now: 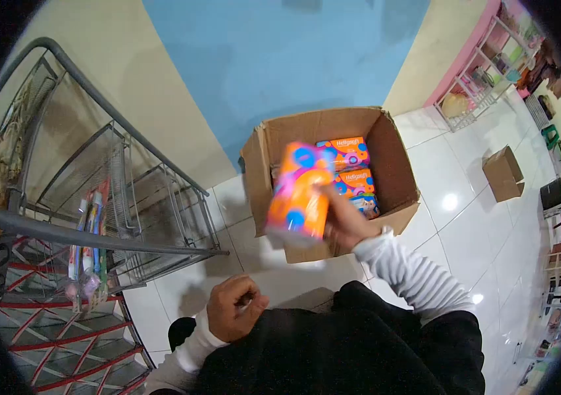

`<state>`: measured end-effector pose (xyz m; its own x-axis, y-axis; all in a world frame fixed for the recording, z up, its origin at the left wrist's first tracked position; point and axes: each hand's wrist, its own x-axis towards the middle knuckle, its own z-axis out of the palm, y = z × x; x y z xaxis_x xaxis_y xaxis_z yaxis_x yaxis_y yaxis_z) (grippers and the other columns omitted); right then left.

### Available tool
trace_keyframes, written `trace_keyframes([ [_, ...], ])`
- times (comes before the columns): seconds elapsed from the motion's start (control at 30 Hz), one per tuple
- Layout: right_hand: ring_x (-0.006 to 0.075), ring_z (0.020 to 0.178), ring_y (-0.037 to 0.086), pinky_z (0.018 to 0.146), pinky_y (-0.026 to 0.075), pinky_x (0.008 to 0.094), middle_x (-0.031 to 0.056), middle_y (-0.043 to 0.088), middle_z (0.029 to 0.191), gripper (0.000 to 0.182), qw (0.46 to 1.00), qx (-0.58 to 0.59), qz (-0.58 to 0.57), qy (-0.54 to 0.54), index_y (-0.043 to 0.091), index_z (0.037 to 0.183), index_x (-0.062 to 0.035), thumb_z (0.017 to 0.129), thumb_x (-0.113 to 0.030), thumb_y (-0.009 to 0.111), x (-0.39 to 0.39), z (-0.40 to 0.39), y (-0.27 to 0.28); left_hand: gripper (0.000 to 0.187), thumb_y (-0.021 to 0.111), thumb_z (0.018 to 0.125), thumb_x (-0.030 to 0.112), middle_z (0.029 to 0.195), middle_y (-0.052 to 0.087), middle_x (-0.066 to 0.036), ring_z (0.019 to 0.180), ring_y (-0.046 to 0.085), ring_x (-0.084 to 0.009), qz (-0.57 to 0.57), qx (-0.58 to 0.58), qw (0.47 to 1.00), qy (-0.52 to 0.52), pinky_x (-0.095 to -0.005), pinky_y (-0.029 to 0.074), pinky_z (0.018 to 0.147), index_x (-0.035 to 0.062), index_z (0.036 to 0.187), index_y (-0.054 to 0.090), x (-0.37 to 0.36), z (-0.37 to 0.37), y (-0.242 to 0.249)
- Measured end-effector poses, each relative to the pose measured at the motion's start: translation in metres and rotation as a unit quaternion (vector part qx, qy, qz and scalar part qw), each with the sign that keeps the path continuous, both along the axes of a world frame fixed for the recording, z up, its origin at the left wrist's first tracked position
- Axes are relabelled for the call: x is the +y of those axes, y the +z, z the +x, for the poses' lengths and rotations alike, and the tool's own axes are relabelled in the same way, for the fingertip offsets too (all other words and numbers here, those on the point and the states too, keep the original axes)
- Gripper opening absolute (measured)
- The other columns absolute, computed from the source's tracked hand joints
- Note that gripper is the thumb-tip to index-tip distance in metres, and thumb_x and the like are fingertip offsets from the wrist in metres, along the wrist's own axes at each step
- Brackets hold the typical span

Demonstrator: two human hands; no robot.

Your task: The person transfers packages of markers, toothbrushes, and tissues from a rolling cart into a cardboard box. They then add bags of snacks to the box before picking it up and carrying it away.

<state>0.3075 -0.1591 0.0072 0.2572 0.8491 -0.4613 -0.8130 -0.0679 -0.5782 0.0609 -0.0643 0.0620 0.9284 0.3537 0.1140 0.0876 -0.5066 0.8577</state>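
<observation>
My right hand (347,220) grips an orange, pink and blue tissue pack (301,191), held tilted above the open cardboard box (395,155); the pack is slightly blurred. Similar orange packs (354,181) lie in the box, partly hidden behind the held pack and my hand. Beside them, a smaller bluish pack (366,205) shows near the box's front right. My left hand (234,308) rests by my lap with its fingers curled and nothing visible in it.
A grey metal wire rack (106,237) with packaged long items (89,240) stands on the left. A small cardboard box (504,174) sits on the white tiled floor (451,250) at right. White shelving (484,79) is at the far right, and a blue wall panel (280,66) rises behind the box.
</observation>
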Motion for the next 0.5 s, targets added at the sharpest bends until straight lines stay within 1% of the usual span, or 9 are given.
trace_keyframes([
  [0.03,0.0185,0.089,0.059,0.075,0.049,0.0367,0.0064,0.057,0.103,0.049,0.997,0.000,-0.034,-0.071,0.043,0.116,-0.0074,0.079,-0.036,0.058,-0.002,0.017,0.000,0.027,0.060,0.080,0.023,0.057,0.046,-0.009,0.046,0.045,-0.0179,-0.020,0.010,1.000,0.002,-0.0288,0.034,0.043,0.0017,0.066,0.052,-0.004,0.000,-0.002],
  [0.1,0.0191,0.076,0.057,0.068,0.047,0.0363,0.0065,0.059,0.095,0.047,0.942,-0.121,-0.255,-0.183,0.047,0.111,-0.0081,0.077,-0.038,0.059,-0.003,0.059,-0.034,0.026,0.060,0.079,0.024,0.059,0.047,-0.009,0.046,0.045,-0.0190,-0.039,0.016,0.999,0.006,-0.0287,0.034,0.043,0.0020,0.067,0.052,-0.011,0.000,-0.009],
  [0.2,0.0205,0.068,0.053,0.065,0.044,0.0377,0.0069,0.059,0.088,0.043,0.945,-0.145,-0.211,-0.202,0.051,0.106,-0.0076,0.076,-0.037,0.060,-0.003,0.121,-0.114,0.028,0.062,0.078,0.026,0.058,0.049,-0.008,0.050,0.048,-0.0203,-0.020,0.070,0.997,0.024,-0.0300,0.038,0.048,0.0024,0.066,0.053,-0.016,0.008,-0.031],
  [0.27,0.0252,0.084,0.054,0.074,0.042,0.0440,0.0090,0.058,0.092,0.034,0.905,-0.106,-0.242,-0.333,0.054,0.101,-0.0078,0.076,-0.031,0.055,0.003,0.131,-0.135,0.021,0.064,0.074,0.022,0.070,0.052,-0.008,0.068,0.052,-0.0218,0.131,0.061,0.989,0.016,-0.0342,0.041,0.060,0.0036,0.075,0.054,-0.014,0.017,-0.047],
  [0.3,0.0252,0.084,0.054,0.074,0.042,0.0440,0.0090,0.058,0.092,0.034,0.907,-0.109,-0.237,-0.330,0.054,0.101,-0.0078,0.076,-0.031,0.055,0.005,0.145,-0.155,0.021,0.064,0.074,0.022,0.070,0.052,-0.008,0.068,0.052,-0.0218,0.134,0.058,0.989,0.022,-0.0342,0.041,0.060,0.0036,0.075,0.054,-0.011,0.025,-0.058],
  [0.37,0.0249,0.084,0.054,0.074,0.042,0.0433,0.0091,0.059,0.092,0.034,0.903,-0.164,-0.270,-0.293,0.055,0.100,-0.0071,0.076,-0.031,0.056,0.006,0.173,-0.195,0.031,0.064,0.072,0.023,0.096,0.053,-0.014,0.093,0.051,-0.0289,0.225,-0.032,0.974,0.024,-0.0400,0.041,0.080,0.0054,0.096,0.056,-0.007,0.042,-0.076],
  [0.4,0.0248,0.083,0.054,0.075,0.042,0.0430,0.0092,0.059,0.091,0.034,0.899,-0.190,-0.286,-0.273,0.055,0.100,-0.0067,0.076,-0.030,0.056,0.002,0.191,-0.215,0.031,0.064,0.072,0.023,0.096,0.053,-0.014,0.093,0.051,-0.0289,0.228,-0.032,0.973,0.031,-0.0400,0.041,0.080,0.0054,0.096,0.056,-0.004,0.049,-0.075],
  [0.47,0.0245,0.083,0.055,0.075,0.042,0.0422,0.0092,0.059,0.091,0.034,0.889,-0.247,-0.312,-0.227,0.055,0.100,-0.0060,0.076,-0.030,0.057,0.001,0.206,-0.257,0.047,0.062,0.073,0.024,0.119,0.043,-0.018,0.114,0.039,-0.0369,0.290,0.011,0.957,0.007,-0.0471,0.033,0.094,0.0077,0.116,0.049,0.000,0.064,-0.072],
  [0.5,0.0244,0.083,0.055,0.075,0.043,0.0419,0.0093,0.059,0.091,0.034,0.885,-0.279,-0.317,-0.196,0.055,0.100,-0.0057,0.076,-0.030,0.057,-0.002,0.225,-0.272,0.047,0.062,0.073,0.024,0.119,0.043,-0.018,0.114,0.039,-0.0369,0.299,0.014,0.954,0.028,-0.0471,0.033,0.094,0.0077,0.116,0.049,0.002,0.069,-0.079],
])
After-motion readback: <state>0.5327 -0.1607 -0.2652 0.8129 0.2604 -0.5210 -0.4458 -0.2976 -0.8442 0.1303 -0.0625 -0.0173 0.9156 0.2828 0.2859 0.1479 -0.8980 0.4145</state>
